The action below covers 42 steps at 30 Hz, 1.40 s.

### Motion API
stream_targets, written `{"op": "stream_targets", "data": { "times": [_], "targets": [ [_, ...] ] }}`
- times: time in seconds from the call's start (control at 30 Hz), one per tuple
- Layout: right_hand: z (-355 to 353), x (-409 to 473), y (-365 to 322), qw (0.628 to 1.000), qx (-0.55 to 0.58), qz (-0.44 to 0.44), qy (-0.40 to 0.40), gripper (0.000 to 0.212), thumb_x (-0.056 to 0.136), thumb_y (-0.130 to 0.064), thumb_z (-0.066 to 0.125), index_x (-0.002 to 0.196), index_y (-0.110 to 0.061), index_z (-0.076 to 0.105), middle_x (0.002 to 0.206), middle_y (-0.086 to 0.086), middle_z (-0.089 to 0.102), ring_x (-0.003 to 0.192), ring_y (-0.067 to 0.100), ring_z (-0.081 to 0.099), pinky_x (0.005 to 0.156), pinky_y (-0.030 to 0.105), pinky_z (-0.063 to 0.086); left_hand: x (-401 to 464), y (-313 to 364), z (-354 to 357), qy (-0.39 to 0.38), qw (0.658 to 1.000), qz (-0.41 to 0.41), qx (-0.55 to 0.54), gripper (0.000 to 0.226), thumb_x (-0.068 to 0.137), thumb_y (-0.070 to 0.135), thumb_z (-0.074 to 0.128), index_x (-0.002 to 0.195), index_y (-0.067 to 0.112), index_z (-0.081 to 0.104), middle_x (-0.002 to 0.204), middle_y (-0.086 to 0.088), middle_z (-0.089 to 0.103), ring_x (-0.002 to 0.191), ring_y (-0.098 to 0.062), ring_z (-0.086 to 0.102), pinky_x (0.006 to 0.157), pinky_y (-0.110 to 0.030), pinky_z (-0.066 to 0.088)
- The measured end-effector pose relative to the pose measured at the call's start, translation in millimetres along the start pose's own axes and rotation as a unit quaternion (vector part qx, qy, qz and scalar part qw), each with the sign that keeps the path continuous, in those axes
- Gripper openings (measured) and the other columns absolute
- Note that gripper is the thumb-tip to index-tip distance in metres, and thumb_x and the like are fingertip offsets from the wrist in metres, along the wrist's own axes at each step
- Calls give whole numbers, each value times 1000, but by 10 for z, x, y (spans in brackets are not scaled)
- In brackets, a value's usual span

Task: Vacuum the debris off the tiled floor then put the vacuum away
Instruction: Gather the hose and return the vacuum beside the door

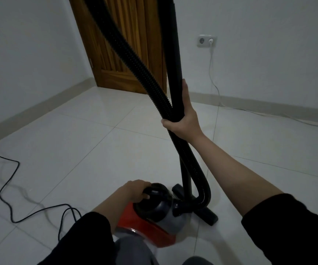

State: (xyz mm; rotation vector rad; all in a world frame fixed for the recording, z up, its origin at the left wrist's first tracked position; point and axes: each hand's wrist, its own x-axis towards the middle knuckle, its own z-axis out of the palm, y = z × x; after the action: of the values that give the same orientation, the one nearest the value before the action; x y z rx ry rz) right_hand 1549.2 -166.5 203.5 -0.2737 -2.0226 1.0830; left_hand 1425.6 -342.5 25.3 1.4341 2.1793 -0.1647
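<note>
Both hands are on the machine: the left hand (137, 190) curls over the black handle on top of the red and grey vacuum (150, 220), while the right hand (183, 119) grips the upright black wand (176, 54) and ribbed hose (127, 54) together above the vacuum. That vacuum sits on the tiled floor (77, 150), its floor head (209, 215) just right of it, its black cord (9, 188) trailing off to its left.

White tiled floor (77, 150) under red vacuum (146, 228), floor nozzle (209, 217), black cord (11, 188).
</note>
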Motion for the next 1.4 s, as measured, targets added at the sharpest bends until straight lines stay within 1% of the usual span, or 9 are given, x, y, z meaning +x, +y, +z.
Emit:
{"op": "stream_targets", "data": {
  "times": [0.07, 0.23, 0.43, 0.6, 0.73, 0.87, 0.97, 1.17, 1.4],
  "targets": [
    [46, 143, -38, 1000, -6, 15, 8, 116, 74, -1, 75, 160, -31, 4, 115, -40, 50, 66, 8, 61, 64, 19, 56, -61, -84, -83, -2, 999, 2, -33, 41, 92, 31, 58, 130, 19, 50, 131, -8, 54, 121, -28, 51, 98, -38, 41],
    [187, 736, -452, 999, 9, 47, 5, 115, 74, -1, 76, 161, -31, 6, 104, -46, 51, 77, 22, 64, 67, 23, 59, -363, -289, -520, -11, 996, -12, -87, 40, 93, 30, 58, 129, 15, 51, 132, -10, 54, 120, -28, 51, 97, -37, 41],
    [369, 1599, -1360, 997, 33, 52, -50, 117, 72, -2, 78, 159, -35, 6, 127, -47, 38, 80, 14, 67, 72, 33, 61, -1068, -470, -1442, -23, 989, -43, -140, 46, 94, 31, 57, 137, 18, 46, 136, -9, 52, 124, -27, 50, 102, -38, 41],
    [427, 2463, -2336, 995, 61, 51, -66, 118, 70, -1, 79, 157, -41, 10, 124, -57, 35, 91, 16, 68, 77, 38, 61, -1766, -675, -2460, -32, 985, -61, -160, 50, 90, 34, 58, 137, 23, 47, 137, -5, 54, 123, -25, 51, 102, -41, 42],
    [483, 3185, -2986, 994, 70, 62, -63, 118, 70, -1, 80, 159, -38, 11, 138, -48, 27, 117, -1, 57, 96, 40, 55, -2190, -889, -3296, -38, 983, -71, -165, 46, 92, 32, 58, 134, 18, 49, 135, -7, 54, 123, -25, 51, 102, -39, 42],
    [587, 3802, -3420, 993, 78, 70, -62, 118, 72, -5, 81, 156, -46, 9, 160, -20, 24, 147, 11, 30, 116, 48, 36, -2431, -1125, -4028, -33, 984, -77, -159, 42, 93, 30, 58, 131, 14, 51, 134, -10, 54, 122, -27, 51, 99, -34, 41],
    [712, 4214, -3551, 992, 85, 58, -69, 117, 73, -10, 82, 156, -47, 8, 163, -8, 25, 147, 19, 31, 116, 54, 34, -2462, -1343, -4489, -26, 986, -79, -145, 41, 93, 29, 59, 129, 11, 52, 133, -12, 55, 122, -28, 51, 97, -32, 40],
    [1022, 5124, -3531, 988, 113, 30, -101, 115, 76, -7, 81, 160, -32, 6, 166, -8, 15, 151, 13, 18, 123, 51, 19, -2208, -1902, -5235, -10, 986, -99, -136, 39, 92, 30, 60, 124, 7, 55, 128, -13, 56, 118, -29, 53, 94, -33, 40],
    [1659, 6471, -3014, 983, 140, -14, -117, 113, 75, -13, 82, 160, -33, 10, 165, -3, 20, 150, 19, 24, 119, 56, 26, -1509, -2753, -5987, 40, 973, -156, -165, 37, 91, 30, 62, 119, 6, 57, 121, -13, 60, 111, -28, 56, 87, -29, 41]
  ]
}}
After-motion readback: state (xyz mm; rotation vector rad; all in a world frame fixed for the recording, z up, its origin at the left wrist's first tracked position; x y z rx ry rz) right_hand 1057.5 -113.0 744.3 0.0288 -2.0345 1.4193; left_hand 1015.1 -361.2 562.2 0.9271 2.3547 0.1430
